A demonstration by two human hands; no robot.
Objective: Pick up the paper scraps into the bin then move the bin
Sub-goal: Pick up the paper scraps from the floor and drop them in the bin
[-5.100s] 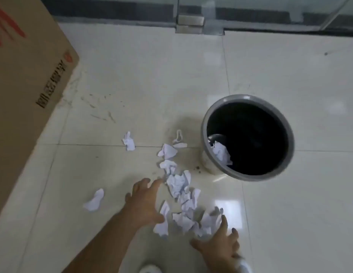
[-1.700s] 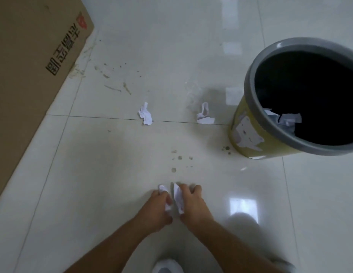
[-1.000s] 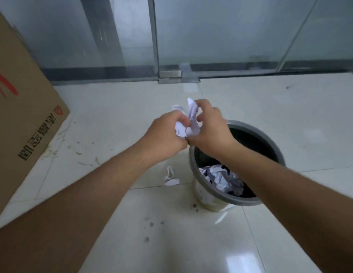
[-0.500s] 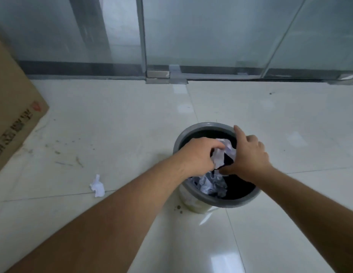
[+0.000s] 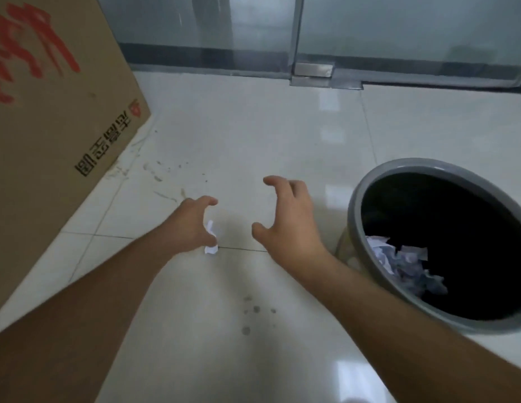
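Where the left edge of the view begins, a large cardboard box (image 5: 49,117) is recorded, standing on the floor (image 5: 238,135), with red marks and black printed characters on its near face. Brown smudges (image 5: 157,173) are noted on the pale tiles just beside its lower corner. Next, the left hand (image 5: 192,225) is seen reaching forward low over the floor, fingers curled and spread apart; nothing is gripped by it. One white paper scrap (image 5: 211,239) is found lying on the tile at a grout line, directly against the thumb side of that hand; whether it is touched cannot be told. A cluster of dark spots (image 5: 252,311) is listed on the tile nearer the camera, between the two forearms. Further right, the right hand (image 5: 288,225) is held above the floor, fingers and thumb spread wide in a claw shape, with nothing held. At the far right, the bin (image 5: 355,216) is entered: round, grey-rimmed, dark inside, upright on the floor, near the right hand but apart from it. Crumpled paper scraps (image 5: 404,266) are seen collected inside it against the near wall. Glass panels (image 5: 398,24) with a metal floor fitting (image 5: 313,72) are noted along the back.
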